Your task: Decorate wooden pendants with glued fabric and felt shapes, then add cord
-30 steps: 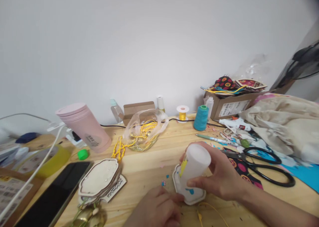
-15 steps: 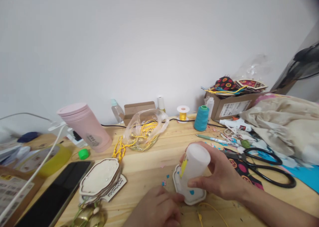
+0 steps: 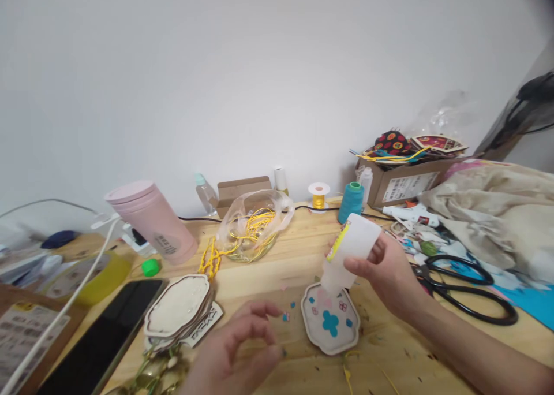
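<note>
A white scalloped piece [image 3: 322, 338] lies on the wooden table, with a blue flower shape, smaller blue bits, pink outlined flowers and a pink patch on its face. My right hand [image 3: 389, 268] grips a white translucent bottle [image 3: 357, 239] with a yellow label, tilted with its narrow end down over the piece's top edge. Whether the tip touches the piece cannot be made out. To the left of the piece, my left hand [image 3: 238, 346] hovers with fingers apart and holds nothing. Small blue and pink bits [image 3: 286, 316] lie between that hand and the piece.
Black-handled scissors [image 3: 471, 294] lie at the right, near a teal thread cone [image 3: 351, 203]. On the left are a stack of scalloped pieces [image 3: 177, 305], a black phone [image 3: 99, 340], a green cap [image 3: 150, 267] and a pink tumbler [image 3: 156, 224]. A cardboard box [image 3: 404, 184] stands behind.
The bottle in my right hand has moved up and right and tilted, uncovering the scalloped piece's decorated face. My left hand has come off the piece's edge, moved left and opened.
</note>
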A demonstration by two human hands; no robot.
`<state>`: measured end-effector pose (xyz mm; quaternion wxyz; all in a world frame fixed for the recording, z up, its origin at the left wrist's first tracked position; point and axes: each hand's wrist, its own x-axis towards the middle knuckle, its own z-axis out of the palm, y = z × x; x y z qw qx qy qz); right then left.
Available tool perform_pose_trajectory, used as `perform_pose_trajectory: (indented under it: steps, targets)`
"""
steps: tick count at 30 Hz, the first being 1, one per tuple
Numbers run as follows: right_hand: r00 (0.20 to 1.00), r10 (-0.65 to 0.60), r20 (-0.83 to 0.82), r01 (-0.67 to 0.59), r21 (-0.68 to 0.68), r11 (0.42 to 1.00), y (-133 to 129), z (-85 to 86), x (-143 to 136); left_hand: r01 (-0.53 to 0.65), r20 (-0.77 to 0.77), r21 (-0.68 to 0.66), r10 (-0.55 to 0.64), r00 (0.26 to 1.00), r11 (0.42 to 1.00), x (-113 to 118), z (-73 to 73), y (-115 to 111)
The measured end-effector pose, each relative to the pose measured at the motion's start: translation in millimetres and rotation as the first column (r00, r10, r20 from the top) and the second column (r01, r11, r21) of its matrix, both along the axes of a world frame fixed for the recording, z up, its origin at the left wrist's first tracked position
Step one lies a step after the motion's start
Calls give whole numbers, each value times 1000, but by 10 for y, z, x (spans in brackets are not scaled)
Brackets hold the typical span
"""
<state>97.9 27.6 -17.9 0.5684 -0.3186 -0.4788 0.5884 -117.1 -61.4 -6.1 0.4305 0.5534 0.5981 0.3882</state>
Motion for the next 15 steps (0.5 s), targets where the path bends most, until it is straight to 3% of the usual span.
perform_pose_trajectory:
  steps: [3,7,15]
  targets:
    - [1000,-25,5,25,-12,1000,3,2,-4,104,-115,-86,-114,987,991,200,-141,97]
    - [998,-62,8,62,-16,998,4,32,7,92,-274,-109,-119,954,990,372,-280,208]
    - [1000,-23,-18,23,-1,1000,-2,72,38,82,-492,-50,-95,865,995,469,-227,283]
